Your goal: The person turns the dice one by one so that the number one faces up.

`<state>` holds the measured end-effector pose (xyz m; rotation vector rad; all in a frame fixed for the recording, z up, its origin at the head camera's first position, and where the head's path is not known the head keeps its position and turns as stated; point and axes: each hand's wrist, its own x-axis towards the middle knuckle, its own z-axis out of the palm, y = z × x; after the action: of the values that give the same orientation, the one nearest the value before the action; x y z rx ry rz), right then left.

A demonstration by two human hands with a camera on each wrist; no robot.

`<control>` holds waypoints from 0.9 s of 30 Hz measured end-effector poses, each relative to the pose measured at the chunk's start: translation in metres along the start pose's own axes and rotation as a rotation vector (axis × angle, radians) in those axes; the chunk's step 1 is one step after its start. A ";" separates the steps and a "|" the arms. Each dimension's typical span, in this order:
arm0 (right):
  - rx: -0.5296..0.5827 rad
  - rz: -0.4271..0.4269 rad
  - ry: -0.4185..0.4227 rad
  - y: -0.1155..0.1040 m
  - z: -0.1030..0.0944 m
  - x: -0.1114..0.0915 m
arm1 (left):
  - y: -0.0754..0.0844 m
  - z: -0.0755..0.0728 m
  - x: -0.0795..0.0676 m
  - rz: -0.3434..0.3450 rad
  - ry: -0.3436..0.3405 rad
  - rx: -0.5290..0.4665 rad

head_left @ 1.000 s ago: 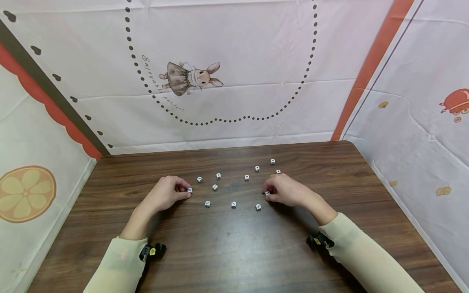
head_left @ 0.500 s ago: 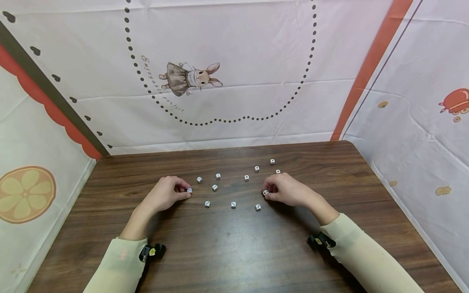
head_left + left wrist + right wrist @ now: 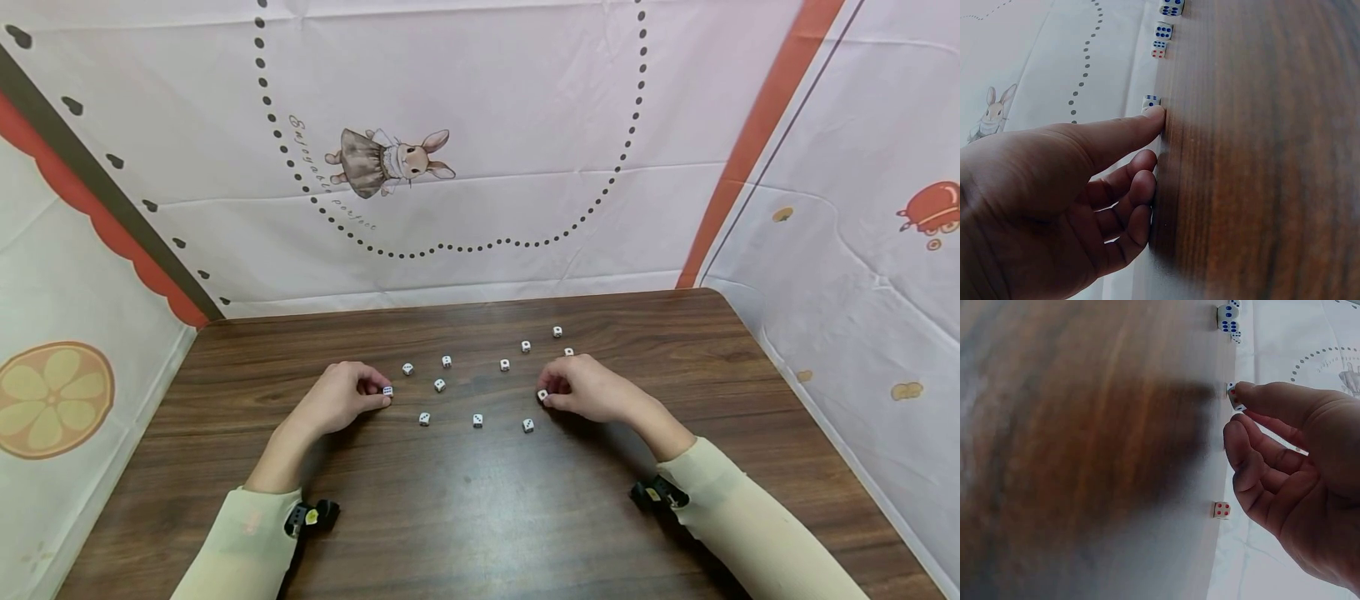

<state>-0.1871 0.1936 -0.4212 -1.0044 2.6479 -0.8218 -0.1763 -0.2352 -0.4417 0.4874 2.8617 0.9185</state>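
Note:
My left hand [image 3: 343, 398] rests low over the table at the left, pinching a white die [image 3: 387, 391] between thumb and index finger. In the left wrist view the thumb covers part of that die [image 3: 1151, 100]. At the right, my right hand [image 3: 588, 388] holds another white die [image 3: 542, 395], which has a single dot facing up. The right wrist view shows this die [image 3: 1234, 397] tilted at the thumb tip, a red dot on one side; the other fingers are curled beneath. Between the hands a die [image 3: 439, 385] and a front die [image 3: 477, 421] lie on the wood.
More dice lie about: one at the front left [image 3: 424, 419], one at the front right [image 3: 528, 425], one at the back right [image 3: 557, 332], and one just behind the right hand [image 3: 569, 352]. A printed white cloth [image 3: 480, 192] stands along the brown table's [image 3: 465, 517] back edge.
The die in my right hand has turned and shifted slightly left; its single-dot face now shows upward. My left hand and the loose dice have stayed put.

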 end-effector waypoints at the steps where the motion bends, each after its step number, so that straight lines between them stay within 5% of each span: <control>1: -0.001 0.001 -0.002 0.000 0.000 0.000 | 0.000 0.000 0.000 0.001 -0.001 0.000; 27: 0.044 0.077 -0.029 0.002 -0.002 -0.005 | -0.001 -0.002 0.003 0.005 -0.012 0.010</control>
<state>-0.1850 0.1986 -0.4206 -0.8904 2.6144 -0.8384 -0.1796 -0.2365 -0.4405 0.4992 2.8573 0.8986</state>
